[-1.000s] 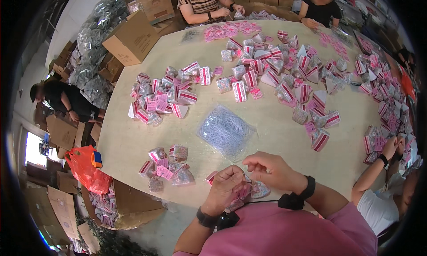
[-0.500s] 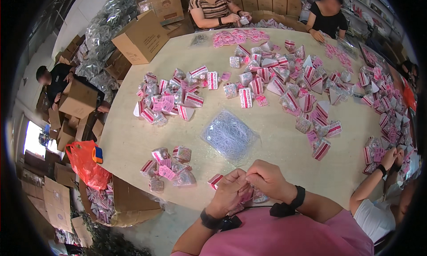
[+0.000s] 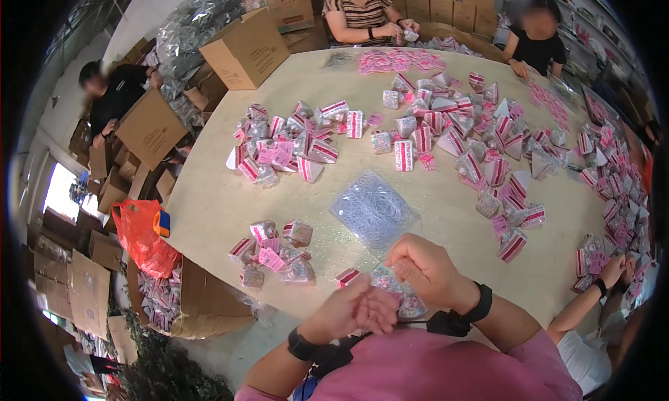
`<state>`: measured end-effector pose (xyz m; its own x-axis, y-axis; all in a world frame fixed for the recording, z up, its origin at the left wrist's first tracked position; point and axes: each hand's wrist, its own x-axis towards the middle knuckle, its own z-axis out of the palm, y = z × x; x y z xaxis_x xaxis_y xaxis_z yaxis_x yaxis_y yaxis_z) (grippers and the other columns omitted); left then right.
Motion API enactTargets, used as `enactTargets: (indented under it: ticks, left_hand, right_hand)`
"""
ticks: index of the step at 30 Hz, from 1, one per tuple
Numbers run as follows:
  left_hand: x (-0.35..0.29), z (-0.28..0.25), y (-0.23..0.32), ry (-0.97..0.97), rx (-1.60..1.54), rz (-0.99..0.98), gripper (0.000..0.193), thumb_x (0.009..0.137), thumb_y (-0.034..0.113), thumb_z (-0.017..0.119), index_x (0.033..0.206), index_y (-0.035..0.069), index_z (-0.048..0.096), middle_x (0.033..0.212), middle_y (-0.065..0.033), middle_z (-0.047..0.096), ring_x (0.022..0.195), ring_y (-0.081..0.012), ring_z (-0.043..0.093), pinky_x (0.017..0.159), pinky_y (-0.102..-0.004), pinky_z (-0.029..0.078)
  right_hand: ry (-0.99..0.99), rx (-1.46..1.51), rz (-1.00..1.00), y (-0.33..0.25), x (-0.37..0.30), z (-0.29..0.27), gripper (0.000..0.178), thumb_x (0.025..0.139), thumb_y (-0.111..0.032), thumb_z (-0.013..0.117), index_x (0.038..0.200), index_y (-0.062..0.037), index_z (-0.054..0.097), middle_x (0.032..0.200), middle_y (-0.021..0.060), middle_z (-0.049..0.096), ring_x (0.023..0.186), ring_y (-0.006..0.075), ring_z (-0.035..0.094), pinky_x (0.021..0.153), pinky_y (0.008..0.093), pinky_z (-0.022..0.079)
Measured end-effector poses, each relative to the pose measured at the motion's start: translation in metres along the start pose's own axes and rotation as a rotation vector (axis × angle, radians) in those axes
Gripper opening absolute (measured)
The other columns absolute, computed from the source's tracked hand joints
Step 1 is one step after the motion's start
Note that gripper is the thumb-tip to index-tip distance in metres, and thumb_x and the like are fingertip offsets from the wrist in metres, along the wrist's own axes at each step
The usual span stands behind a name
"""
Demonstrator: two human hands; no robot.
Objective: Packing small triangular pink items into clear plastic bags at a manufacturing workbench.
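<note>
Small clear packet (image 3: 391, 284) with pink-and-white filling sits at the near tabletop edge, right in front of the person's chest, held between both hands. Left hand (image 3: 355, 309) is curled under and against its near side, fingers closed on it. Right hand (image 3: 426, 270) is closed over the top, fingertips pinching the upper edge. Packet mostly hidden by the fingers, so exact grip points can't be made out.

Handling, my read: light, soft film pouch with loose contents, crinkly and a bit slick. Squeezing the middle probably just shifts the fill. Best hold is at the flat edge or corners, pinch grip, other hand supporting from below. Not fragile, but the film could tear if pulled hard.

Around it:
- One red-and-white striped packet (image 3: 346, 276) lies just left of the hands, flat on the tabletop (image 3: 209, 206).
- Small pile of finished packets (image 3: 273, 253) further left, near the edge.
- Clear bag of thin pale blue pieces (image 3: 373, 211) just beyond the hands, towards the table centre.
- Big spreads of similar packets (image 3: 446, 133) across the middle and right.

Other people: one in a striped top (image 3: 362, 11) at the far side, another person's arm (image 3: 592, 300) at the right edge with a dark wristband. Cardboard boxes (image 3: 244, 49) and an orange bag (image 3: 143, 237) off the left side.
</note>
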<state>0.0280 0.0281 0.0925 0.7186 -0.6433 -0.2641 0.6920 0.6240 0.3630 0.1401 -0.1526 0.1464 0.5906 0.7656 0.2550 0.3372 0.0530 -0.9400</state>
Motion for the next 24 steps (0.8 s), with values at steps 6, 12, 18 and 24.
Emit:
enactTargets:
  ticks: [6,12,18,24]
  left_hand:
    - [-0.010,0.013,-0.005,0.220,-0.203,0.326,0.045,0.096,0.034,0.039,0.121,-0.003,0.046,0.114,-0.0171,0.055,0.101,-0.0268,0.058,0.084,-0.0385,0.049]
    - [-0.014,0.000,-0.005,0.515,0.029,0.284,0.011,0.087,0.009,0.055,0.083,0.000,0.060,0.068,-0.0046,0.058,0.051,-0.0090,0.052,0.044,-0.0219,0.040]
    - [-0.026,-0.008,-0.032,0.914,1.625,0.342,0.010,0.079,0.008,0.057,0.088,0.006,0.062,0.072,-0.0067,0.058,0.062,-0.0192,0.057,0.051,-0.0304,0.045]
    - [-0.013,-0.004,-0.026,1.110,1.901,1.037,0.015,0.082,0.012,0.061,0.095,0.005,0.065,0.076,-0.0109,0.063,0.063,-0.0206,0.060,0.053,-0.0306,0.047]
  right_hand:
    - [-0.505,-0.094,-0.123,-0.024,-0.002,0.027,0.011,0.087,-0.013,0.051,0.084,-0.0033,0.049,0.078,0.0119,0.051,0.073,0.0315,0.053,0.064,0.0385,0.044]
    - [-0.743,-0.136,-0.318,-0.010,-0.020,0.055,0.011,0.085,-0.013,0.053,0.083,-0.0031,0.048,0.080,0.0113,0.052,0.079,0.0299,0.055,0.065,0.0375,0.044]
    - [-0.590,0.142,0.061,0.037,-0.026,0.062,0.010,0.089,-0.013,0.051,0.087,-0.0034,0.052,0.080,0.0084,0.055,0.075,0.0201,0.056,0.066,0.0315,0.045]
    - [-0.296,0.451,0.426,0.049,-0.019,0.057,0.008,0.088,-0.009,0.050,0.086,-0.0016,0.051,0.073,0.0035,0.054,0.069,0.0126,0.053,0.061,0.0291,0.044]
